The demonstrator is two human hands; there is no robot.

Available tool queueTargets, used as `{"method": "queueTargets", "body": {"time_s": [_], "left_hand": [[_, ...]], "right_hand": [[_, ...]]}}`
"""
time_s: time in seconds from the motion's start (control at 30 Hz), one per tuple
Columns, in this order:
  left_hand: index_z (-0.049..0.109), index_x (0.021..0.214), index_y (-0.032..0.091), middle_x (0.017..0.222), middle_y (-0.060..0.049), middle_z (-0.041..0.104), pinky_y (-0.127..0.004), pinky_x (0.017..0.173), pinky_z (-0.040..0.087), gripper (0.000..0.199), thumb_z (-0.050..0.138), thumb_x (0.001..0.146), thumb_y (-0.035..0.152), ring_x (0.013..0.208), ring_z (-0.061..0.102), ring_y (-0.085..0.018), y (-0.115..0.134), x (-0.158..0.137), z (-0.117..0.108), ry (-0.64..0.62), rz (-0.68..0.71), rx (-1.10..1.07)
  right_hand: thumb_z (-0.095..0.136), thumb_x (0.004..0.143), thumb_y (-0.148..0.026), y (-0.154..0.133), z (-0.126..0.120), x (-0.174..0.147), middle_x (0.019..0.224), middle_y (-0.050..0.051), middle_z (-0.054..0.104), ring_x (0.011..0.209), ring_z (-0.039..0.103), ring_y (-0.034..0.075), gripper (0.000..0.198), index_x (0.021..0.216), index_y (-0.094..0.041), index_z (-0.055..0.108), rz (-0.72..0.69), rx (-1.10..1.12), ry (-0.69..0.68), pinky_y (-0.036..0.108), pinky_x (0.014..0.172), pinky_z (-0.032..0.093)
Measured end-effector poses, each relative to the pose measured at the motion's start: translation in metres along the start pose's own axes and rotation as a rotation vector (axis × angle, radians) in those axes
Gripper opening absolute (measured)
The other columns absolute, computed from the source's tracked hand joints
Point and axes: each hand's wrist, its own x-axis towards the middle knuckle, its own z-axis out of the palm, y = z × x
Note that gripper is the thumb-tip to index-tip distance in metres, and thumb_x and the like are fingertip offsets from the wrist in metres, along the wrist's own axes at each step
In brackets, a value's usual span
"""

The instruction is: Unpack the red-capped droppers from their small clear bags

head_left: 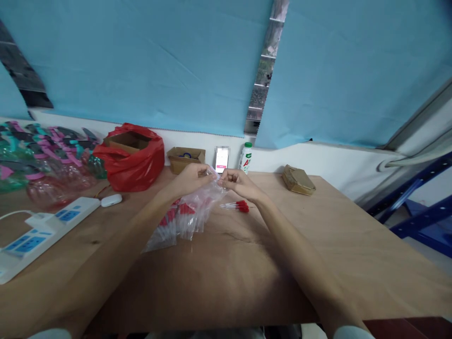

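Both hands meet above the middle of the wooden table, pinching the top edge of a clear plastic bag (pixel 213 186). My left hand (pixel 193 180) grips its left side with fingers closed. Close beside it, my right hand (pixel 240 182) has thumb and fingers pressed together on the bag's right side. Below and left of the hands lie several clear plastic bags (pixel 187 223) with red-handled items inside. Just under my right hand, a small bunch of red-handled screwdrivers (pixel 240 205) with thin metal shafts rests on the table.
A phone (pixel 222 159) and a white bottle with green cap (pixel 246 157) stand by the wall. Around them are a small cardboard box (pixel 186 159), a red bag (pixel 137 165) and a brown packet (pixel 298 180). Left are spray bottles (pixel 52 181), a power strip (pixel 45 230) and a white case (pixel 111 200).
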Motion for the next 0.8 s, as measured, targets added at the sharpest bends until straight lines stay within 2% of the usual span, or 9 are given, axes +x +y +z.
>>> {"method": "queueTargets", "body": {"time_s": [0.1,0.23,0.3,0.43,0.57,0.7,0.8], "left_hand": [[0.078,0.094,0.016,0.092,-0.005,0.077,-0.029,0.077,0.05,0.031,0.071,0.091,0.047,0.084,0.067,-0.019,0.003,0.0,-0.001,0.051,0.016,-0.007],[0.076,0.094,0.014,0.088,-0.006,0.075,-0.027,0.069,0.048,0.043,0.074,0.087,0.056,0.079,0.065,-0.018,0.007,-0.001,-0.002,0.126,-0.09,-0.109],[0.076,0.093,0.014,0.086,-0.005,0.074,-0.027,0.067,0.048,0.045,0.075,0.086,0.058,0.075,0.064,-0.017,0.008,-0.001,-0.003,0.124,-0.139,-0.144],[0.075,0.097,0.017,0.092,-0.006,0.075,-0.028,0.071,0.051,0.04,0.073,0.088,0.055,0.08,0.067,-0.018,0.01,-0.001,-0.014,-0.009,-0.175,-0.151],[0.071,0.118,0.021,0.114,-0.009,0.075,-0.034,0.087,0.055,0.045,0.072,0.088,0.053,0.103,0.07,-0.023,0.006,-0.006,-0.043,-0.13,-0.162,-0.042],[0.061,0.137,0.025,0.133,-0.011,0.071,-0.036,0.099,0.053,0.068,0.08,0.078,0.051,0.12,0.067,-0.028,-0.024,-0.011,-0.066,-0.363,-0.261,0.118],[0.062,0.139,0.025,0.137,-0.01,0.07,-0.035,0.1,0.051,0.078,0.085,0.068,0.048,0.123,0.066,-0.029,-0.056,-0.014,-0.059,-0.443,-0.355,0.252]], "right_hand": [[0.082,0.082,-0.052,-0.001,-0.001,0.0,0.072,-0.002,0.061,0.064,0.052,0.011,0.037,0.086,-0.018,0.068,0.008,-0.003,-0.008,0.025,0.062,0.042],[0.077,0.086,-0.057,-0.003,-0.003,0.0,0.069,-0.004,0.057,0.061,0.049,0.011,0.04,0.088,-0.018,0.066,0.002,-0.004,-0.008,0.025,0.059,0.038],[0.075,0.089,-0.057,-0.004,-0.002,0.0,0.066,-0.005,0.053,0.06,0.048,0.011,0.04,0.086,-0.019,0.063,-0.013,0.008,0.003,0.025,0.06,0.037],[0.073,0.093,-0.053,-0.003,-0.001,-0.001,0.066,-0.006,0.05,0.059,0.043,0.01,0.036,0.087,-0.02,0.06,-0.009,0.073,-0.027,0.024,0.059,0.035],[0.074,0.094,-0.043,-0.006,-0.009,-0.004,0.07,-0.006,0.053,0.057,0.042,0.008,0.027,0.1,-0.018,0.065,0.07,0.169,-0.147,0.022,0.057,0.033],[0.074,0.094,-0.038,-0.012,-0.009,-0.009,0.069,-0.007,0.054,0.053,0.039,0.007,0.03,0.115,-0.018,0.065,0.212,0.256,-0.39,0.021,0.052,0.032],[0.075,0.094,-0.04,-0.009,0.017,-0.013,0.073,-0.006,0.058,0.054,0.043,0.008,0.032,0.115,-0.019,0.064,0.23,0.252,-0.543,0.02,0.051,0.033]]}}
